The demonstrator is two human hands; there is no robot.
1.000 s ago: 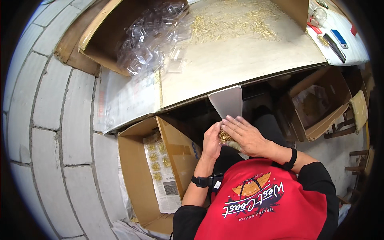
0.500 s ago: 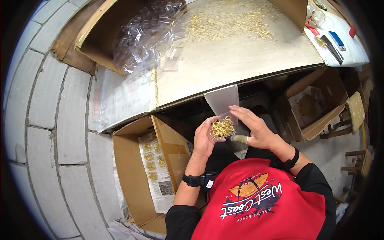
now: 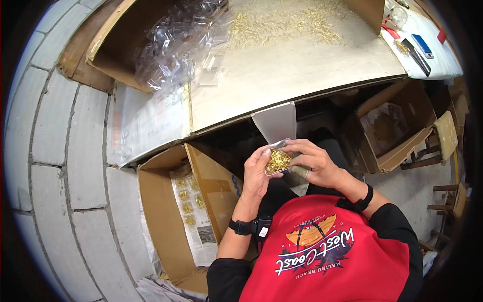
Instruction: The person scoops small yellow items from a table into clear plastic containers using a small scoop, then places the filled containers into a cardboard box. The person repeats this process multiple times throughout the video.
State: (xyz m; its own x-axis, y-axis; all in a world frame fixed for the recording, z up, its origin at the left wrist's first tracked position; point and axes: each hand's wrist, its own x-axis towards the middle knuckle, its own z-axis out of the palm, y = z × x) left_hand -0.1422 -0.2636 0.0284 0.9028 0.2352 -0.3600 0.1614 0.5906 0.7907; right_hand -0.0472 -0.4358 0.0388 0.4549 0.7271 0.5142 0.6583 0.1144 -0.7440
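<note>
My left hand (image 3: 256, 173) is closed round the left side of a small clear plastic box (image 3: 274, 173), held above my lap. A tangle of thin, curved gold metal pieces (image 3: 278, 161) fills it; they look like small hooks, but their exact kind is too small to tell. A clear flap stands at the box's far edge. My right hand (image 3: 319, 163) curls over the right side, its fingertips on the box's edge. One of its fingers has a pale covering. A white panel (image 3: 277, 122) hangs from the table edge just beyond the box.
Loose gold pieces (image 3: 317, 25) lie scattered across the table (image 3: 282, 65). Clear plastic boxes (image 3: 171, 55) spill from a tipped carton (image 3: 108, 55). Below left, a cardboard box (image 3: 156, 201) holds several filled boxes on newspaper. Another carton (image 3: 407, 113) and wooden stools (image 3: 445, 133) stand at right.
My right hand has moved left, from spread beside the box to curled fingers touching its edge. My left hand keeps its hold. The whole view has shifted slightly.
</note>
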